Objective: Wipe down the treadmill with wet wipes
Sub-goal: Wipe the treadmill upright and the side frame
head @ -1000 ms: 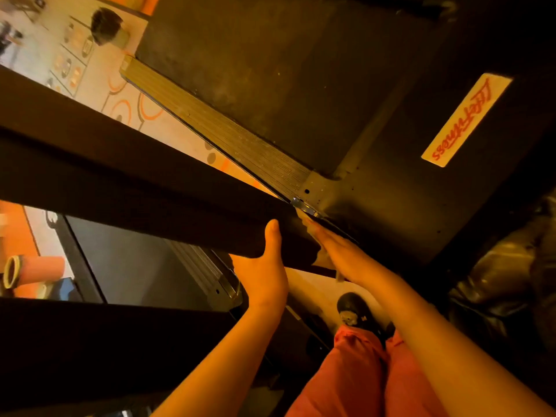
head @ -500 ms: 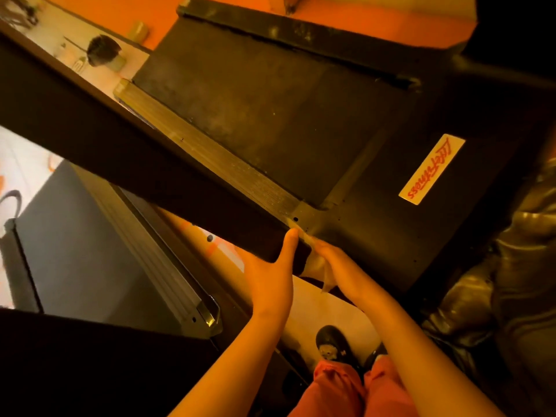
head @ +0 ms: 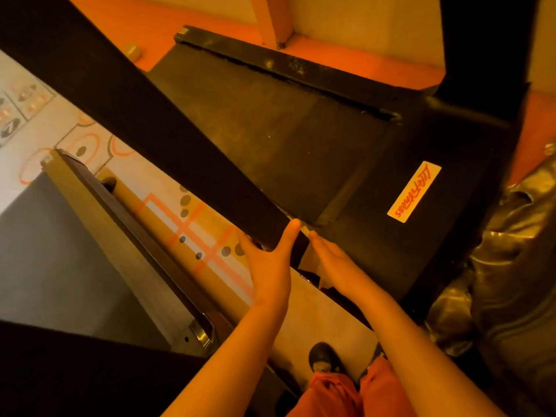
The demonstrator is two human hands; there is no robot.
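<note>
The treadmill (head: 270, 130) lies below, its dark belt running away toward the orange wall, with a yellow sticker (head: 414, 191) on the near cover. Its black handrail (head: 180, 152) cuts across from the upper left. The left hand (head: 270, 266) grips the rail's near end, thumb up one face and fingers wrapped round the other. The right hand (head: 340, 266) sits just beside that end, fingers stretched flat. A pale scrap under its edge may be the wipe (head: 308, 260) — too dim to be sure. To the left stands a second treadmill (head: 60, 251) on patterned floor (head: 192, 224), and one dark shoe (head: 325, 356) shows below.
</note>
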